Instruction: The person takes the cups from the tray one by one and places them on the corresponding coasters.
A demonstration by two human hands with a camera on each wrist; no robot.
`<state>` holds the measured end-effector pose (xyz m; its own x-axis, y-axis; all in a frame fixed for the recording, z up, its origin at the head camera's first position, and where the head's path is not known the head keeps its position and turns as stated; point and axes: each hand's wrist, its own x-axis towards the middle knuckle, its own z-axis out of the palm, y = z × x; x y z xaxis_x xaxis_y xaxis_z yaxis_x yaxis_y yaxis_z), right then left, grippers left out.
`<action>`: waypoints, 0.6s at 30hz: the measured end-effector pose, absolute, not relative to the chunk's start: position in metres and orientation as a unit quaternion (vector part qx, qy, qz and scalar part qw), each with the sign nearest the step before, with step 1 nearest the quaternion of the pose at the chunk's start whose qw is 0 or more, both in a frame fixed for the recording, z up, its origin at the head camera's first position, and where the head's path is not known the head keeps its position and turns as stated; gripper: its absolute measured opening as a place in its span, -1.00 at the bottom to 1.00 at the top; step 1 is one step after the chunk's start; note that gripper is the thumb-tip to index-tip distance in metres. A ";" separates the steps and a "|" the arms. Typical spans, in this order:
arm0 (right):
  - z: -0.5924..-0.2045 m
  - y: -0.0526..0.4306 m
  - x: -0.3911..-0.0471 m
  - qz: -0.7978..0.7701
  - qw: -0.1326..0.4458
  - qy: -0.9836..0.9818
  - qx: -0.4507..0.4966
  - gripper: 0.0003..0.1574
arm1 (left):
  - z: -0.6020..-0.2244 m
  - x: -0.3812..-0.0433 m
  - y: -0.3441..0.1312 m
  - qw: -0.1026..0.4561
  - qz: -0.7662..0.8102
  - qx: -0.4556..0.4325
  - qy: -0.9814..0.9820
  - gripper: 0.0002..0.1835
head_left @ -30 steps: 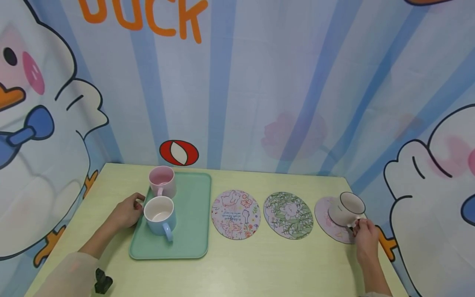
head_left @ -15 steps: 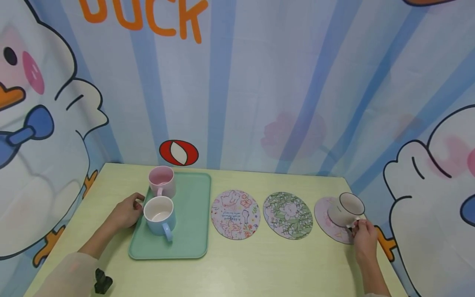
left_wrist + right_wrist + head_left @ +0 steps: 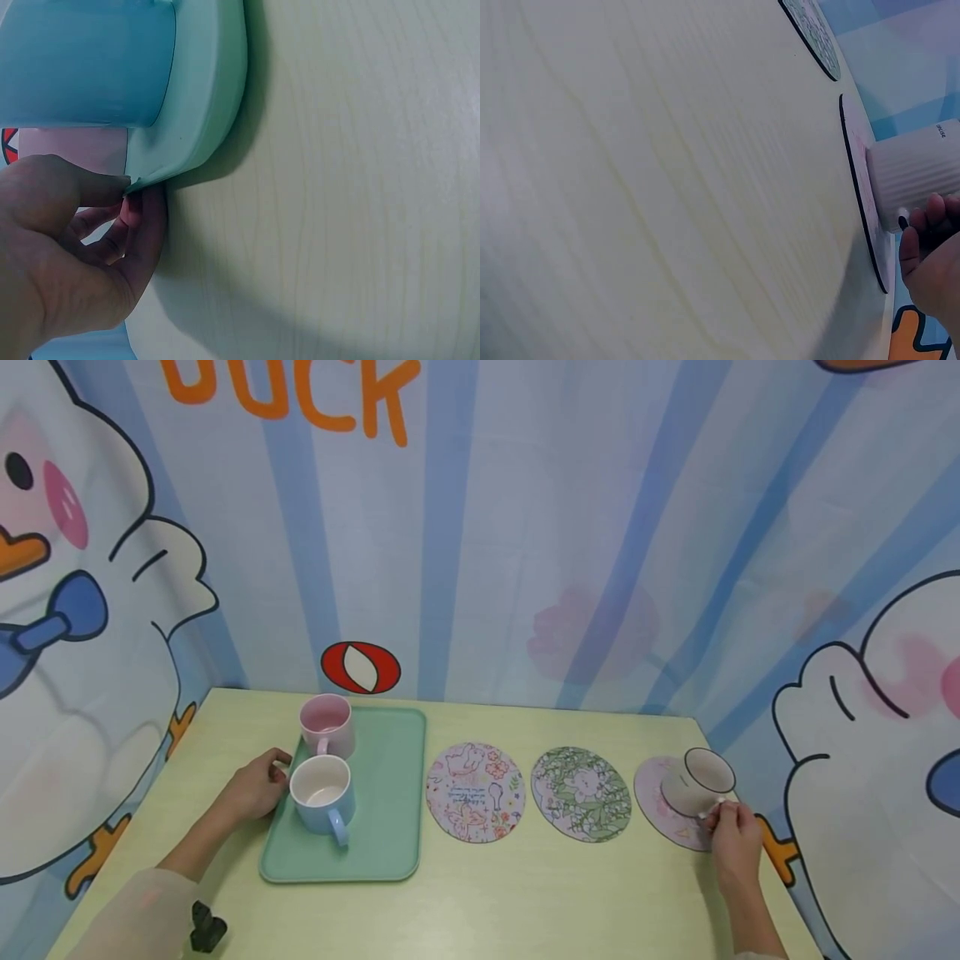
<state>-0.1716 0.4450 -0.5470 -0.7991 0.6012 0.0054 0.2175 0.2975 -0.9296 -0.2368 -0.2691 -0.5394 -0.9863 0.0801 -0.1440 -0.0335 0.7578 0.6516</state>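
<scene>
At the left, my left hand pinches the rim of the green tray; in the left wrist view the thumb is on top and fingers curl beneath the rim. On the tray stand a pink mug and, nearer me, a blue mug with a white inside. Far to the right, my right hand pinches the handle of a white ribbed mug with a dark rim line. That mug sits upright on a round pink coaster, its base seeming to touch it.
Two more round coasters lie in a row between tray and white mug: a pink floral one and a green leafy one. A small black object is by the left sleeve. A printed curtain rises behind the table.
Nearly everything holds still. The whole head view has shifted by a few pixels, while both hands keep their grips on the tray and the white mug.
</scene>
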 end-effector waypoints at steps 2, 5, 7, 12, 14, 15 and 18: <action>-0.547 0.446 -0.171 0.520 0.178 -0.792 -0.266 -0.47 | -0.540 -0.237 -0.269 0.081 0.347 0.014 0.934 -0.62; -0.546 0.448 -0.170 0.500 0.172 -0.803 -0.274 -0.42 | -0.540 -0.237 -0.269 0.077 0.346 0.016 0.935 -0.63; -0.543 0.449 -0.167 0.493 0.168 -0.808 -0.276 -0.39 | -0.540 -0.237 -0.269 0.075 0.345 0.017 0.935 -0.63; -0.535 0.453 -0.164 0.506 0.158 -0.799 -0.284 -0.32 | -0.540 -0.237 -0.269 0.074 0.344 0.017 0.936 -0.63; -0.532 0.454 -0.165 0.515 0.157 -0.791 -0.289 -0.28 | -0.539 -0.236 -0.269 0.075 0.345 0.015 0.935 -0.63; -0.531 0.455 -0.165 0.520 0.157 -0.788 -0.291 -0.26 | -0.539 -0.236 -0.269 0.076 0.346 0.015 0.935 -0.63; -0.527 0.456 -0.168 0.531 0.159 -0.780 -0.289 -0.17 | -0.539 -0.236 -0.269 0.077 0.348 0.013 0.934 -0.63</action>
